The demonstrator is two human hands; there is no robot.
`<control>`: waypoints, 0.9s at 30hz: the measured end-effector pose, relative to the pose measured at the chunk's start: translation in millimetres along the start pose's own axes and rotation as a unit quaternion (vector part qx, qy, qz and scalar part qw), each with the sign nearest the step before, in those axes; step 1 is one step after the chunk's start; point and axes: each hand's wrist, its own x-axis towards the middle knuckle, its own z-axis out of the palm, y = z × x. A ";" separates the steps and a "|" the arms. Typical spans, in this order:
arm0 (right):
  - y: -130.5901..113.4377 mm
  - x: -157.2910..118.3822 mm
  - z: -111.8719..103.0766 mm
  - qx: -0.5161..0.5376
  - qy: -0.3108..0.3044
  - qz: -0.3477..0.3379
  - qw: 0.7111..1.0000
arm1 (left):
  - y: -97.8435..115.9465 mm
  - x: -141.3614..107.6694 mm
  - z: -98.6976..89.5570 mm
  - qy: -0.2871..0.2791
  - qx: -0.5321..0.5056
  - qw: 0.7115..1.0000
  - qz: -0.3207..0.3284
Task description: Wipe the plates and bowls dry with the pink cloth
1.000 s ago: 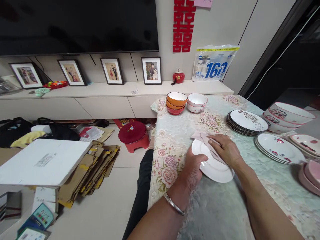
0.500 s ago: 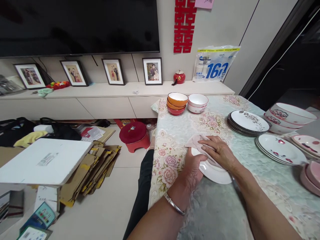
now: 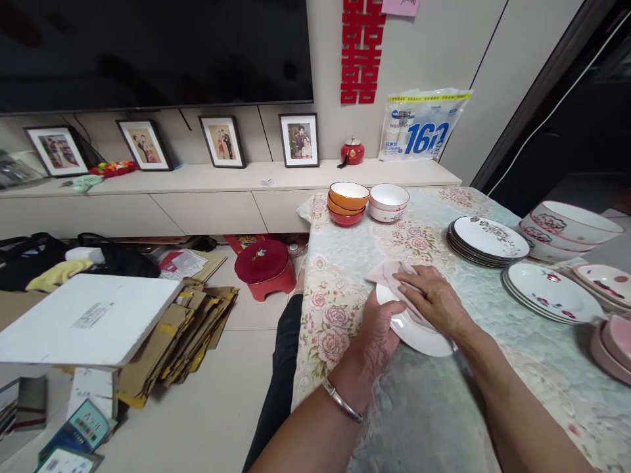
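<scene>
A white plate (image 3: 424,339) is tilted above the flowered tablecloth near the middle. My left hand (image 3: 378,323) grips its left rim, thumb on top and fingers underneath. A pale pink cloth (image 3: 387,274) lies over the plate's upper part. My right hand (image 3: 430,297) presses the cloth flat against the plate, its fingers pointing left and close together. Part of the plate is hidden by the cloth and my right hand.
Orange bowls (image 3: 349,196) and white bowls (image 3: 388,198) stand at the table's back. To the right are dark-rimmed plates (image 3: 490,238), flowered plates (image 3: 552,292), large bowls (image 3: 574,226) and pink bowls (image 3: 611,348). A red stool (image 3: 266,266) stands left of the table.
The plate's lower edge has risen slightly, and the cloth has shifted a little so more of the plate's left rim shows. Both hands keep their hold.
</scene>
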 end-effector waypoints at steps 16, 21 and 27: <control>18.6 -3.5 -1.3 -0.085 -0.014 0.153 0.984 | -4.9 -0.7 -1.7 0.027 -0.011 1.000 -0.006; -0.1 0.5 -2.9 -0.009 -0.041 0.003 0.999 | -4.8 0.0 -3.3 0.010 0.001 0.999 -0.031; 11.1 -1.3 -4.1 0.022 -0.045 0.061 0.997 | -0.9 -1.4 -3.2 0.006 0.022 0.998 -0.052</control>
